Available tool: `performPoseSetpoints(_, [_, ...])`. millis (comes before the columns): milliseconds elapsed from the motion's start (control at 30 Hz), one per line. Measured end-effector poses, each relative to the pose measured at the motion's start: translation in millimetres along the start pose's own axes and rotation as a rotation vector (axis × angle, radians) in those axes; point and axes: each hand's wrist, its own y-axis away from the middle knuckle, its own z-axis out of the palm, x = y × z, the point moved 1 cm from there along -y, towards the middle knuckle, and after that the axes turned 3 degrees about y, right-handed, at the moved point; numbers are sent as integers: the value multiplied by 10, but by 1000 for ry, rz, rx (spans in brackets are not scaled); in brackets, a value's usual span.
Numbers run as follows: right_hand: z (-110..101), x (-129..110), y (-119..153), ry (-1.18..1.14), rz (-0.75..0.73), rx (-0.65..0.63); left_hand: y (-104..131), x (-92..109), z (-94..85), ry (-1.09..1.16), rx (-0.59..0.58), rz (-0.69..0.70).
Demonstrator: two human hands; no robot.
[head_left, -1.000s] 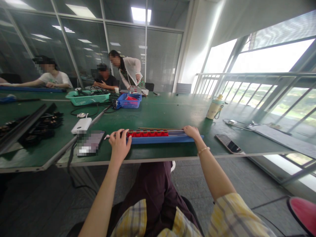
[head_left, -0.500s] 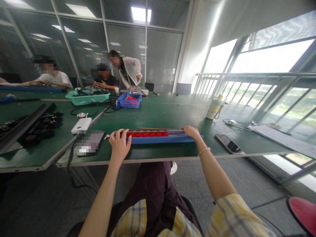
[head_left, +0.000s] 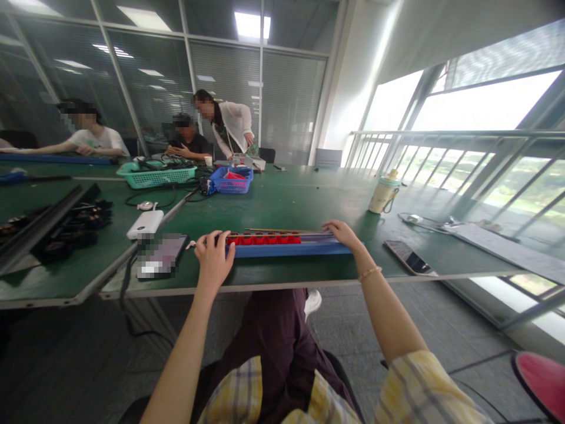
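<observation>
A long blue tray (head_left: 291, 249) lies along the front of the green table, with several red pieces (head_left: 265, 239) in a row inside it. My left hand (head_left: 214, 253) grips the tray's left end, thumb on the near side and fingers over the far side. At the right end, my right hand (head_left: 342, 234) rests over the tray, its fingers at the far edge; what they hold, if anything, is too small to make out. Thin yellowish strips (head_left: 282, 230) run along the tray's far side.
A phone (head_left: 408, 257) lies right of the tray, a bottle (head_left: 384, 193) behind it. To the left are another phone (head_left: 165, 254), a white power bank (head_left: 145, 224) and black parts (head_left: 73, 229). Two baskets stand farther back, with people beyond.
My right hand has shifted slightly, its fingers lifting a little and moving left at the tray's far edge. My left hand and the tray have not moved.
</observation>
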Motion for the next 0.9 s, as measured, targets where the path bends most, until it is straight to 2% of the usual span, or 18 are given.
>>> performPoseSetpoints(133, [-76, -18, 45, -324, -121, -88, 1, -11, 5, -3, 1, -3])
performPoseSetpoints(367, [-184, -97, 139, -387, -163, -258, -1, -27, 22, 7, 8, 0])
performPoseSetpoints(667, [-206, -155, 176, -411, -179, -237, -3, -40, 30, -1, 0, -2])
performPoseSetpoints(900, [-209, -146, 180, -420, -163, -171, 5, -29, 17, 2, -2, 3])
